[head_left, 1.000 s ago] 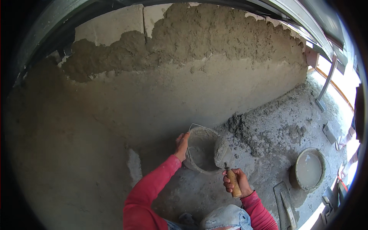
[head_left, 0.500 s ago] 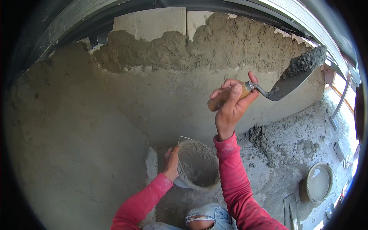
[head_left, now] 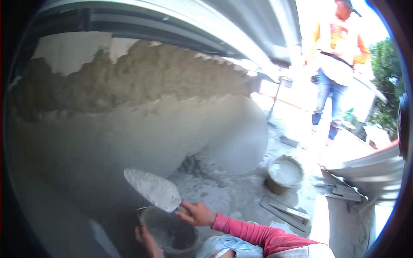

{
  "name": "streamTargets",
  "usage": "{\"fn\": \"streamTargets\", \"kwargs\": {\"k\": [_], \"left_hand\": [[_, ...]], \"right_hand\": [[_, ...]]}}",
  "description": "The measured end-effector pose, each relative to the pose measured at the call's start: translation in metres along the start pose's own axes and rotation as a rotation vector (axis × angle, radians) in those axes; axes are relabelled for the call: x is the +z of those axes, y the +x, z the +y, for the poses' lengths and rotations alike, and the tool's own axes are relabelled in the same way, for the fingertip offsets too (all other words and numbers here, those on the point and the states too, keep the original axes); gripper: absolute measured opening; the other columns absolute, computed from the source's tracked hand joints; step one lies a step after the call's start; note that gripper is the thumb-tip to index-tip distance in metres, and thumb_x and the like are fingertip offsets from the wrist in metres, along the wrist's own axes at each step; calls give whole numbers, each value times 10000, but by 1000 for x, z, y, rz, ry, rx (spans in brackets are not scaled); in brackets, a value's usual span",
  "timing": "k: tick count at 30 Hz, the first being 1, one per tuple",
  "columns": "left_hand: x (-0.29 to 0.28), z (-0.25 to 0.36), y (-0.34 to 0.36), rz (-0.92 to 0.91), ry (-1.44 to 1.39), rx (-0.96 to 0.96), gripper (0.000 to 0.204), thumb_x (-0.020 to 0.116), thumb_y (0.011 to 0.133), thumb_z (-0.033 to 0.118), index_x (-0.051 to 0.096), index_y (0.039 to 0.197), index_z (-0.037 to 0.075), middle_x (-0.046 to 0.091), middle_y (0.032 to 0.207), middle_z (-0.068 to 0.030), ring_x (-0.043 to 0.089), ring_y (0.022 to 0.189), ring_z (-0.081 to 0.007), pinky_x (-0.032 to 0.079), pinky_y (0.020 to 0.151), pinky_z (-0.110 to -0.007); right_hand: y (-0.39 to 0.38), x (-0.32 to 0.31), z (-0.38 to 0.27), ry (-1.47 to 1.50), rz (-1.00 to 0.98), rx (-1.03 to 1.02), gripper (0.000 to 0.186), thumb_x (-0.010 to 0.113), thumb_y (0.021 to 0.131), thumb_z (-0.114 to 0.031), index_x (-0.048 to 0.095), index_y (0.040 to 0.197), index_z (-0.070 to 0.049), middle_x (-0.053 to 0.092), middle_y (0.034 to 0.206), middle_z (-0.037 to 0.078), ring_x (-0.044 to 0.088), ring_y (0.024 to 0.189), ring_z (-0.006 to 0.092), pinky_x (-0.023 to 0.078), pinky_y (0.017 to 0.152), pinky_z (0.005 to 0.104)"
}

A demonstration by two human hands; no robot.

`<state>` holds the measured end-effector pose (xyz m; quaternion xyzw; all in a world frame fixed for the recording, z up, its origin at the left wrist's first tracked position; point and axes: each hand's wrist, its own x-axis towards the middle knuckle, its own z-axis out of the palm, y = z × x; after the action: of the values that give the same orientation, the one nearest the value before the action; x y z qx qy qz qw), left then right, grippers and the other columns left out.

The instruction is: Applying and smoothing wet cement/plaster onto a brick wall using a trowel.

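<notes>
A pointed trowel (head_left: 154,190) is gripped by its handle in my right hand (head_left: 197,213). Its blade tilts up to the left over a mortar bucket (head_left: 160,220), with a grey film but no heap on it. My left hand (head_left: 147,241) holds the bucket's left rim, its fingers partly in shadow. Dark wet mortar shows inside the bucket, though blurred. Ahead, the wall bears a rough band of mortar (head_left: 172,77) above a smoother grey surface (head_left: 129,133). Bare pale block (head_left: 73,49) shows at the upper left.
A second bucket (head_left: 274,186) with pale liquid stands on the floor to the right, near a long flat tool (head_left: 284,213). A long-handled tool (head_left: 275,102) leans farther back. At the upper right stands a person in orange (head_left: 340,56). Corrugated metal (head_left: 374,170) lies at the right.
My view has swung right, bringing the standing person into sight. My right hand has lowered the trowel from the wall to over the bucket. The mortar heap is off its blade.
</notes>
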<state>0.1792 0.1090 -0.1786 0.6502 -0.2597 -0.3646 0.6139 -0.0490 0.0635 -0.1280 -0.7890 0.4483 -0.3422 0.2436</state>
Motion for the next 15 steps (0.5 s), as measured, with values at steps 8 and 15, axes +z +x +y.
{"fn": "streamTargets", "kwargs": {"k": [8,15], "left_hand": [[41,-21,32,-512,674,102,576,477,1017,358,427,1462,-5,457,1468,-230,497,1297,-348,405,1056,-449],[69,-54,60,-553,787,294,580,468,1020,380,428,1467,12,451,1485,-207,471,1328,-329,372,1086,-439]], "right_hand": [[-255,-224,-68,-259,1071,-27,378,528,1021,-182,388,1347,-50,533,736,53,513,544,127,450,515,282],[-316,-292,-225,-858,1769,-248,481,356,1029,-523,335,1289,-118,472,766,105,478,459,195,451,430,338]]}}
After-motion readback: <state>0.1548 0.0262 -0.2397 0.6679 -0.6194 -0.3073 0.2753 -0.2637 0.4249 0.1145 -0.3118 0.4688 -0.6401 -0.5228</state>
